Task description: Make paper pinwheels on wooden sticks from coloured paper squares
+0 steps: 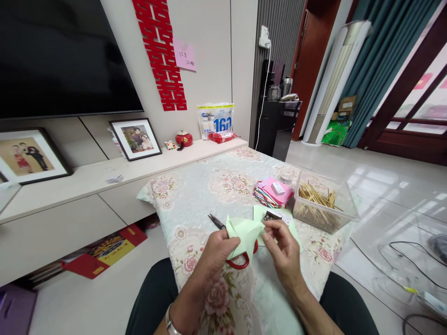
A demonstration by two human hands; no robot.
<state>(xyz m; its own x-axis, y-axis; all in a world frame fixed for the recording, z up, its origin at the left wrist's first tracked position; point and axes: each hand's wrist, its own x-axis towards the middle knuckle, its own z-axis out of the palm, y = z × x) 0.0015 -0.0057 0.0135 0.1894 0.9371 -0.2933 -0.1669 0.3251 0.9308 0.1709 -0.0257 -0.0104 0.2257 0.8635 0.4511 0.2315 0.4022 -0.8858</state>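
A sheet of light green paper (246,232), partly folded with raised points, is held up between my two hands. My left hand (218,251) pinches its left side, thumb on top. At its right corner the fingertips of my right hand (281,242) are closed on the paper. Behind and below it lie scissors with red handles (238,264), blades pointing to the upper left and their middle hidden by the paper. More light green paper (296,232) lies under and beyond my right hand, with a small box of dark metal pieces (272,216) on it.
A stack of coloured paper squares (260,193) bears a small white box (278,188). Beside it are a roll of clear tape (286,176) and a clear plastic bin (316,211) of thin wooden sticks (319,197). A flowered cloth (195,186) covers the table.
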